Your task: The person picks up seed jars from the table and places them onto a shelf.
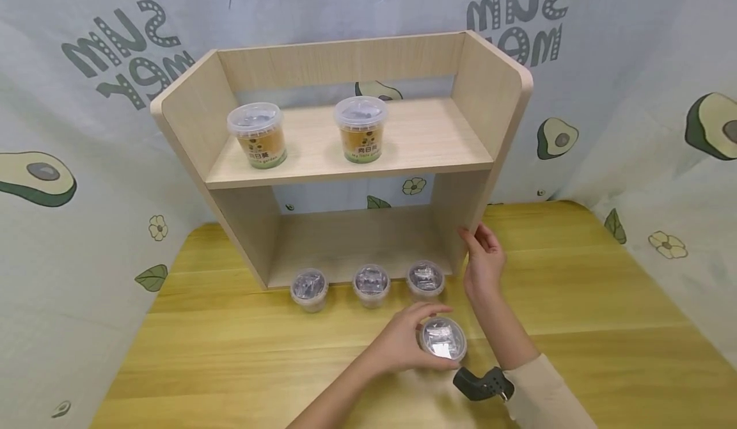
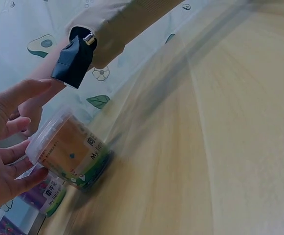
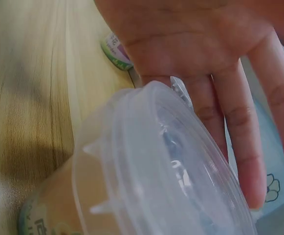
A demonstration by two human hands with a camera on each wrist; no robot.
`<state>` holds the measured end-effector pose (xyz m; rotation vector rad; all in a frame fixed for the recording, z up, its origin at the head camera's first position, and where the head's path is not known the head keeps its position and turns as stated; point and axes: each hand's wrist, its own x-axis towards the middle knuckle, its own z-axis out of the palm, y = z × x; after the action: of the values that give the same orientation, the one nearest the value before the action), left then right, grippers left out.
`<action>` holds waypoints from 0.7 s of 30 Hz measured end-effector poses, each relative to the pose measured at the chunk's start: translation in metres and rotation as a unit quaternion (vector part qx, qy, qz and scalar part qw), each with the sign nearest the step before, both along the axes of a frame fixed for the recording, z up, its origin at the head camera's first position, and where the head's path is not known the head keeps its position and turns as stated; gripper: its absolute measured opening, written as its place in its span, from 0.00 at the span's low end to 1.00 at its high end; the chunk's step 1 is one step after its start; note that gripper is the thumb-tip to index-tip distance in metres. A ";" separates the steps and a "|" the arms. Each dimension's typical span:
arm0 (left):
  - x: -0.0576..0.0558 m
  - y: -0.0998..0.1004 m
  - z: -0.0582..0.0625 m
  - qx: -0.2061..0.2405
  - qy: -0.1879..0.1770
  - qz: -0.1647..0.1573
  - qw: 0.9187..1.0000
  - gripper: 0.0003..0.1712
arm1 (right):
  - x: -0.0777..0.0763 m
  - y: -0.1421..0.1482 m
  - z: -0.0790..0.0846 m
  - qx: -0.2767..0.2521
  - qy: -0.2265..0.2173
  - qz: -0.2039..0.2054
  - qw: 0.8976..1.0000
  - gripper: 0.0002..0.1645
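Observation:
A clear-lidded plastic cup [image 1: 442, 339] with an orange label stands on the wooden table, in front of a row of smaller-looking cups. My left hand [image 1: 405, 339] is spread in a C round its lid. In the left wrist view the fingers [image 2: 32, 178] overlap the cup's lid and side, while the thumb stands apart from it. My right hand [image 1: 483, 269] is at the front edge of the right side panel of a wooden shelf [image 1: 495, 96], fingertips touching it. Its fingers [image 3: 242, 122] look straight in the right wrist view, behind the cup's lid.
Three lidded cups, the middle one [image 1: 371, 285] among them, line up before the shelf's lower level. On the upper board stand two orange-labelled cups, one left [image 1: 259, 135] and one near the middle [image 1: 361, 128]. A patterned cloth [image 1: 633, 160] hangs behind.

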<state>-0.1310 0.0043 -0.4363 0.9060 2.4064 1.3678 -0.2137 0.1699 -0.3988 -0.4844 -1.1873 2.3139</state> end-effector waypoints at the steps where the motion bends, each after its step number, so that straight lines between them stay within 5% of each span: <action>1: 0.000 0.001 0.000 -0.007 0.004 0.003 1.000 0.46 | 0.000 0.000 0.000 0.000 0.002 0.001 1.000 0.14; 21: 0.003 0.009 -0.016 -0.041 0.028 0.020 0.999 0.47 | 0.000 0.001 0.000 -0.016 0.009 -0.001 1.000 0.16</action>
<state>-0.1282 0.0135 -0.4528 0.8923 2.5150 1.2638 -0.2138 0.1713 -0.3989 -0.4746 -1.1434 2.3338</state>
